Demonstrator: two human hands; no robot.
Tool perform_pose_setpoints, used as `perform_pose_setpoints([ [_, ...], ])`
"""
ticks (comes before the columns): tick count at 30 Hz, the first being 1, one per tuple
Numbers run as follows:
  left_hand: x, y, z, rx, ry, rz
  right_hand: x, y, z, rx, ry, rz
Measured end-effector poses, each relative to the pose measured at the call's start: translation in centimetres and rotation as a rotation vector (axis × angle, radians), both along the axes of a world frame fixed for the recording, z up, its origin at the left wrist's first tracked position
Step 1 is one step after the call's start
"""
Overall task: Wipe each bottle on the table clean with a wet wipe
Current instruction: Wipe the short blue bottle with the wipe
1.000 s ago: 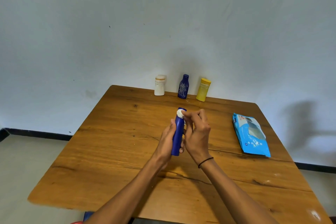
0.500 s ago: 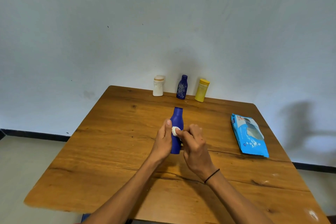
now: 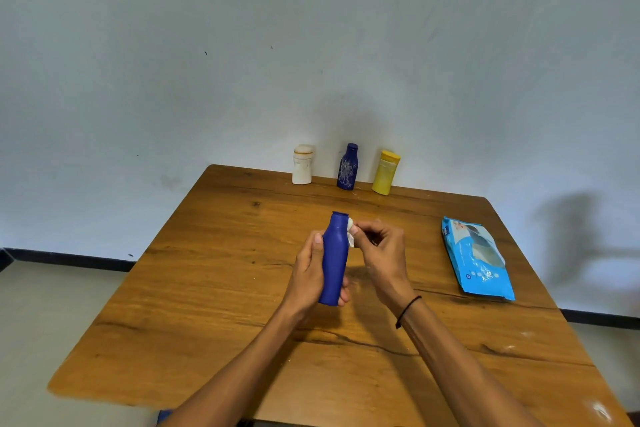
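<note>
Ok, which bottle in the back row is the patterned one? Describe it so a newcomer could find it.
Start at the table's far edge by the wall, where three bottles stand in a row. Take the middle bottle, between the white bottle and the yellow bottle. It alone is dark blue with pale scribbled markings and a narrow neck.

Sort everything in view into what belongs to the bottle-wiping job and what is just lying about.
Part of the job:
- plain blue plastic bottle, held in the left hand
- white wet wipe, pinched in the right hand
- white bottle
- patterned dark blue bottle
- yellow bottle
- blue wet-wipe pack

Just there:
- wooden table
- black wristband
</note>
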State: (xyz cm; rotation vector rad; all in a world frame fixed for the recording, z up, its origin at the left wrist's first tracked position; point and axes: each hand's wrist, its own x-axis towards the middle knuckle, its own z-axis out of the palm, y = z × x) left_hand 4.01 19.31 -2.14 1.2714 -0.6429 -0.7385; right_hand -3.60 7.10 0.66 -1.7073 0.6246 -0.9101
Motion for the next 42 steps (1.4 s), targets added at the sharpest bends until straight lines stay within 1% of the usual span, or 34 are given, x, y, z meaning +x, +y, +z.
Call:
perform_pose_setpoints([
  [2, -0.1, 0.2, 0.2, 0.013, 0.020, -0.057, -0.1, -0.1, 0.4, 0.122, 0.020, 0.140],
  [5, -0.4, -0.1, 0.6, -0.020, 0.046, -0.071, -0.2, 0.0, 1.2, 0.399, -0.078, 0.315],
  [6, -0.5, -0.2, 0.7, -0.032, 0.059, -0.059, -0.2, -0.2, 1.5, 0.454, -0.102, 0.346],
  [9, -0.4, -0.3, 0.6, -0.060, 0.103, 0.004, 0.1, -0.6, 1.4, 0.443, -0.115, 0.344],
  [12, -0.2, -0.5, 0.3, -0.069, 0.120, 0.066, 0.2, -0.5, 0.6, 0.409, -0.137, 0.199],
  [15, 0.0, -0.5, 0.1, -0.053, 0.122, 0.077, 0.0, 0.0, 0.2, 0.202, -0.097, 0.078],
  [17, -0.2, -0.6, 0.2, -0.045, 0.110, 0.061, -0.2, 0.6, 0.3, 0.091, -0.097, 0.027],
  [19, -0.4, -0.7, 0.3, -0.048, 0.106, 0.087, -0.2, 1.0, 0.2, -0.001, -0.115, -0.009],
  [20, -0.5, -0.8, 0.4, -0.053, 0.110, 0.107, -0.3, 1.1, 0.0, -0.079, -0.115, -0.021],
  [24, -0.7, -1.1, 0.2, -0.046, 0.152, 0.132, -0.5, 1.3, -0.4, -0.546, -0.040, -0.005],
  [26, -0.9, -1.1, 0.0, -0.031, 0.219, 0.126, -0.7, 0.9, -0.6, -0.693, -0.009, 0.032],
  [29, -0.7, -0.8, 0.4, -0.030, 0.337, 0.144, -1.4, 0.8, -1.2, -0.838, 0.027, 0.142],
  [32, 0.3, -1.0, 0.4, -0.025, 0.519, 0.224, -2.6, 1.8, -2.3, -0.921, 0.025, 0.222],
  [34, 0.8, -1.2, 0.1, -0.018, 0.627, 0.239, -3.3, 2.1, -3.0, -0.970, 0.021, 0.225],
  [37, 1.0, -1.4, -0.1, -0.109, 0.810, 0.216, -3.9, 2.1, -3.8, -1.060, 0.029, 0.209],
  [42, 1.1, -2.1, -0.4, -0.228, 0.922, 0.186, -4.3, 2.1, -3.8, -1.206, 0.024, 0.134],
])
